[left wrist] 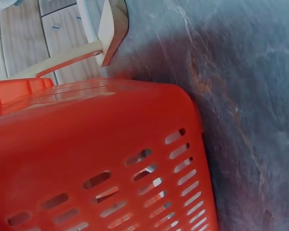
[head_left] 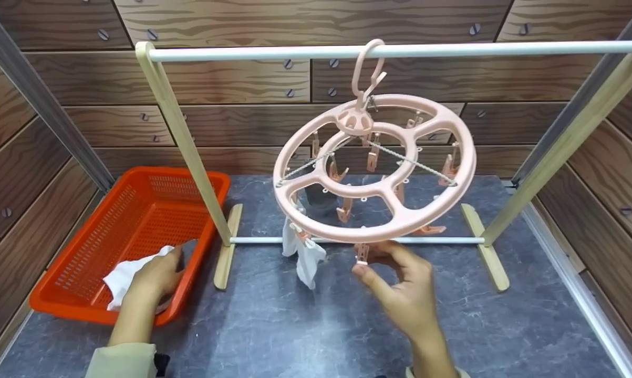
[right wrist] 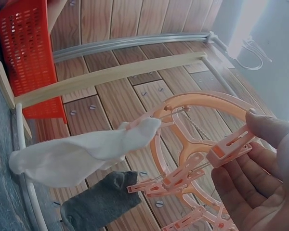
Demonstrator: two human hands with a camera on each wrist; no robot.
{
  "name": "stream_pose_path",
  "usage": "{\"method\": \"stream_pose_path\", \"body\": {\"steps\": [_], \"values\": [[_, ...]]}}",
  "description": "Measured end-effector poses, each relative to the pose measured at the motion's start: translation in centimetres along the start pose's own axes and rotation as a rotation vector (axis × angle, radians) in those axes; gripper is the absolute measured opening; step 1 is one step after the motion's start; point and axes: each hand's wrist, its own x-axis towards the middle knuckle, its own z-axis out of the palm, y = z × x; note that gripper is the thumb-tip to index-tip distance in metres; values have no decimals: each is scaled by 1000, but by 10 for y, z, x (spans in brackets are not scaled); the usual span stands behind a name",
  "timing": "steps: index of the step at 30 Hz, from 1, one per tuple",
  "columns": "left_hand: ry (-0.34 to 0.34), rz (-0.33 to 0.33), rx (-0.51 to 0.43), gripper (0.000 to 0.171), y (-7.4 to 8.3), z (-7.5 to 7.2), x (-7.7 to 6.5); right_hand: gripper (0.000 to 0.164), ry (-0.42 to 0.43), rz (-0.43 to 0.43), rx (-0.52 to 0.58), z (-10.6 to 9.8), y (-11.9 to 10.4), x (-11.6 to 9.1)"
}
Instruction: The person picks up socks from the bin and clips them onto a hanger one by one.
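A round pink clip hanger [head_left: 418, 215] hangs by its hook from the white rail. At its front edge my right hand [head_left: 407, 294] pinches a pink clothespin [right wrist: 231, 148] between thumb and fingers. A white sock [right wrist: 82, 156] and a dark grey sock [right wrist: 103, 202] hang from other clips, to the left of that hand in the head view. My left hand [head_left: 155, 275] is down inside the orange basket [head_left: 48, 299], over a white cloth [head_left: 124, 278] and beside a grey piece [head_left: 188, 252]. Its fingertips are partly hidden, and I cannot tell whether they grip anything.
The drying stand has a white top rail [head_left: 268, 53], wooden legs [head_left: 182, 142] and a low white crossbar [head_left: 442, 240]. Wood-patterned walls [head_left: 231, 79] surround the dark marbled table [head_left: 273, 336]. The basket stands left of the stand, close to its leg.
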Motion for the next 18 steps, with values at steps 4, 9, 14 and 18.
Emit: {"method": "stream_pose_path", "body": {"steps": [4, 9, 14, 18], "values": [[-39, -14, 17, 34, 0, -3, 2, 42, 8, 0, -3, 0, 0, 0], [-24, -26, 82, 26, -1, -5, 8, 42, 13, 0, -3, 0, 0, -1], [26, 3, 82, 27, -3, -4, 11, 43, 14, -1, -2, -1, -1, -2], [85, -8, 106, 34, -4, -7, 12, 43, 10, -3, 0, -2, -1, -1]]}}
